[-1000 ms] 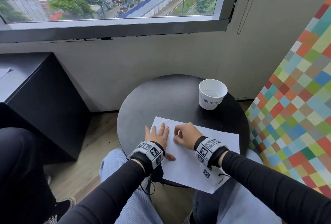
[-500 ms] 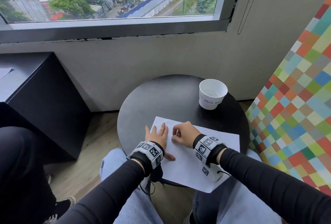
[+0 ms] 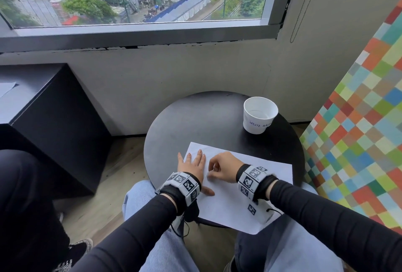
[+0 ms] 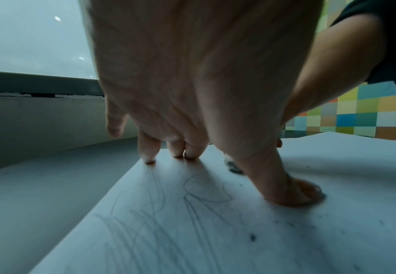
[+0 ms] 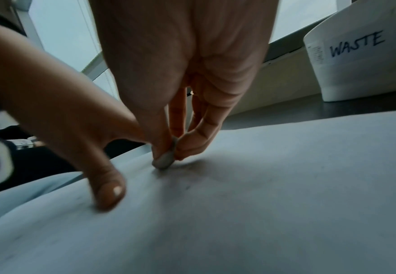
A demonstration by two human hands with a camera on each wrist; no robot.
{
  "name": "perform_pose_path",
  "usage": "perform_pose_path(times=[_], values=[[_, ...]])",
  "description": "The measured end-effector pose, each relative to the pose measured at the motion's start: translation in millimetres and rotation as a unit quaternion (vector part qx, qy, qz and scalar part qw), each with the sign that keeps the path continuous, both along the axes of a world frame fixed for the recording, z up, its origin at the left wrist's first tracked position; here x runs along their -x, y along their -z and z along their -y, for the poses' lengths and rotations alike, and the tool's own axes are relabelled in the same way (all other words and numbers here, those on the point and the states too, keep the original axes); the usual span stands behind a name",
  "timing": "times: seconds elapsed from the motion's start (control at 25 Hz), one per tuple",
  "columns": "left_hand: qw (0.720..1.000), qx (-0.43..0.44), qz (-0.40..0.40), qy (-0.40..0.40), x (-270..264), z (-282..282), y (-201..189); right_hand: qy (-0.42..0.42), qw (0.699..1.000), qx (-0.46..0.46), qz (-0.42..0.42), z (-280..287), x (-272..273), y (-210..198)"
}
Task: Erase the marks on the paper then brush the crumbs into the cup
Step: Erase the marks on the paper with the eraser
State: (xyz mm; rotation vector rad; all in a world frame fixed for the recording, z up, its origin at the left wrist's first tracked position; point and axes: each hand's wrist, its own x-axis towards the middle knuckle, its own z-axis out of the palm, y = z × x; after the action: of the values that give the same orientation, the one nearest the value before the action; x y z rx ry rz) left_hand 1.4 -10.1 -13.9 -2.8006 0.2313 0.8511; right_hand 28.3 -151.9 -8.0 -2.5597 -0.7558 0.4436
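A white sheet of paper (image 3: 235, 197) lies on the round black table (image 3: 195, 124), hanging over its near edge. Grey pencil scribbles (image 4: 169, 218) and dark crumbs (image 4: 252, 237) show on it in the left wrist view. My left hand (image 3: 193, 165) lies flat with straight fingers, pressing the paper's left part. My right hand (image 3: 221, 168) pinches a small grey-white eraser (image 5: 164, 160) between thumb and fingers, its tip on the paper (image 5: 262, 185) just right of my left hand. The white paper cup (image 3: 258, 115), lettered "WASTE", stands upright at the table's far right.
A black cabinet (image 3: 50, 115) stands to the left, a wall with a window behind the table, and a panel of coloured squares (image 3: 359, 132) close on the right. My knees in blue jeans (image 3: 152, 224) sit under the table's near edge.
My right hand with the eraser has shifted slightly left and back across the paper in small rubbing strokes. My left hand has stayed flat in place.
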Motion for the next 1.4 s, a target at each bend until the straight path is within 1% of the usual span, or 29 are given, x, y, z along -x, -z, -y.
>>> perform_pose_path(times=[0.08,0.12,0.24,0.28,0.36,0.44,0.56,0.72,0.8,0.88,0.96,1.04,1.12,1.2,1.28,1.4], values=[[1.0,0.001,0.003,0.002,0,0,1,0.034,0.999,-0.016,0.016,2,-4,0],[1.0,0.002,0.002,0.002,0,0,2,0.033,0.999,-0.023,0.016,2,-3,1],[1.0,0.003,-0.005,-0.002,0,-1,2,-0.025,0.999,0.005,-0.026,5,5,-2],[1.0,0.004,-0.007,-0.004,0,-1,2,-0.016,0.999,0.016,-0.029,11,2,-6],[1.0,0.002,-0.008,-0.004,0,0,3,0.057,0.998,0.004,0.006,27,-14,-16],[1.0,0.007,-0.01,-0.008,-2,-1,1,0.134,0.99,-0.035,0.024,44,-26,-28],[1.0,0.021,-0.02,-0.005,-11,-5,-2,0.171,0.984,-0.053,-0.005,74,-30,-46],[0.999,0.015,-0.024,0.023,-22,-9,-5,0.208,0.975,-0.067,-0.031,117,-25,-65],[0.998,0.006,-0.03,0.055,-28,-10,-11,0.215,0.973,-0.065,-0.056,128,-16,-63],[0.993,-0.003,-0.035,0.108,-37,-12,-16,0.217,0.971,-0.065,-0.081,131,-4,-48],[0.986,0.005,-0.034,0.161,-41,-16,-21,0.207,0.97,-0.079,-0.102,124,10,-30],[0.984,0.009,-0.018,0.178,-42,-20,-22,0.194,0.972,-0.093,-0.094,111,21,-11],[0.989,-0.015,0.034,0.141,-37,-19,-19,0.198,0.973,-0.1,-0.071,101,31,4],[0.994,-0.043,0.07,0.071,-27,-12,-17,0.23,0.963,-0.126,-0.062,95,36,13],[0.997,-0.047,0.06,0.018,-17,-3,-12,0.27,0.949,-0.151,-0.051,94,40,19],[0.999,-0.015,0.047,-0.015,-14,6,-5,0.306,0.935,-0.173,-0.046,94,49,22]])
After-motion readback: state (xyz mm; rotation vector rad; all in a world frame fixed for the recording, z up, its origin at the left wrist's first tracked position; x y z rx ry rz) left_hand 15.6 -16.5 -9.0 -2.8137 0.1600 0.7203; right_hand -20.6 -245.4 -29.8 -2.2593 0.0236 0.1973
